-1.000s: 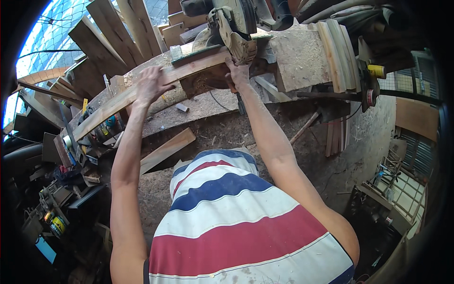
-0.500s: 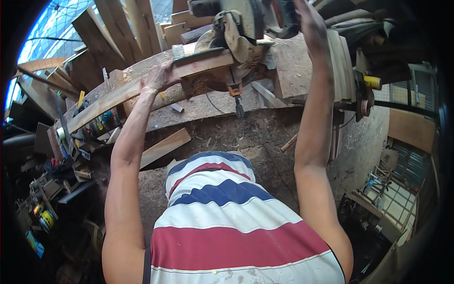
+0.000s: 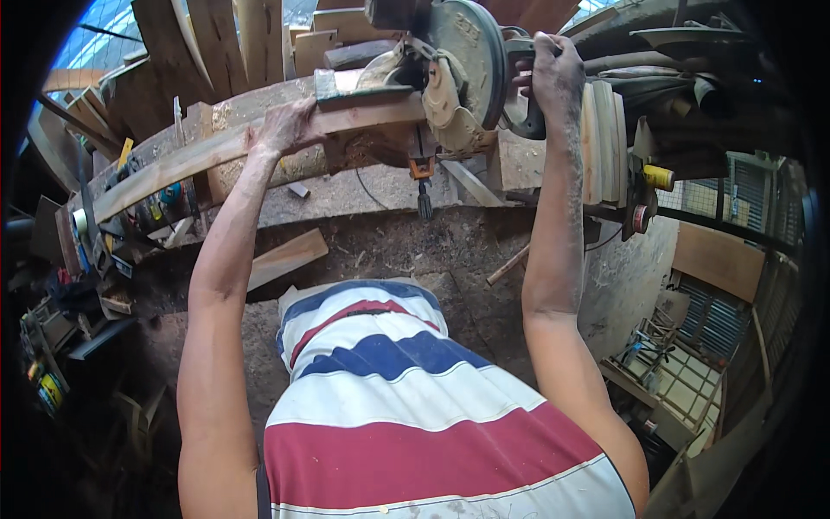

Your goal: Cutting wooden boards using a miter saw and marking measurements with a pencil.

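Note:
My left hand is closed around a long wooden board, pressing it along the fence of a miter saw. The board runs from the far left of the bench to the saw's blade guard. My right hand is wrapped around the saw's dark loop handle, right of the round, dusty saw head. The blade's edge is hidden behind the guard. Below the saw, an orange bracket with a dark knob sticks out toward me.
Sawdust covers the bench. Upright planks lean behind it. Stacked boards stand beyond my right wrist. A wood offcut lies below the bench's front edge. A yellow can sits at the right.
The saw head and its handle have come lower and nearer, with my right hand on the handle. My left hand stays on the board. The whole view has shifted slightly.

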The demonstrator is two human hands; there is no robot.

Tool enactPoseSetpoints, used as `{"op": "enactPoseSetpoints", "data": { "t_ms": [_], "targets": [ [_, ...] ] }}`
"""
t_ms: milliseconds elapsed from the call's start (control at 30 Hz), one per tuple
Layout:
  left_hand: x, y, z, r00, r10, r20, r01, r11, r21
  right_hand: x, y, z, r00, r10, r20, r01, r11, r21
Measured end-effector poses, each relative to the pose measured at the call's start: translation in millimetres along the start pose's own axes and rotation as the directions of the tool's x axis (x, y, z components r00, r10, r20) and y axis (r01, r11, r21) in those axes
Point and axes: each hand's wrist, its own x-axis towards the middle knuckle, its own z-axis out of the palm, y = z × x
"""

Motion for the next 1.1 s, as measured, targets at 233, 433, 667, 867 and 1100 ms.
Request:
{"op": "enactPoseSetpoints", "data": {
  "t_ms": [233, 433, 667, 867, 1100],
  "targets": [
    [2, 0, -1, 0.999, -0.032, 0.038, 0.033, 0.999, -0.040, -36, 39, 3, 0.997, -0.056, -0.046, 0.061, 0.991, 0.119],
    [0, 1, -6, 0.998, -0.026, 0.056, 0.028, 0.999, -0.036, -47, 47, 7, 0.996, -0.053, -0.073, 0.062, 0.991, 0.119],
    [0, 0, -6, 0.999, 0.001, 0.048, 0.002, 0.998, -0.062, -50, 48, 8, 0.994, -0.046, -0.097, 0.061, 0.986, 0.156],
    [3, -7, 1, 1.000, 0.016, 0.021, -0.016, 1.000, -0.004, -57, 45, 12, 0.993, 0.006, -0.118, 0.017, 0.982, 0.189],
    [2, -13, 12, 0.998, 0.040, -0.053, -0.038, 0.999, 0.039, -56, 41, 10, 0.998, 0.035, -0.057, -0.019, 0.964, 0.266]
  ]
}}
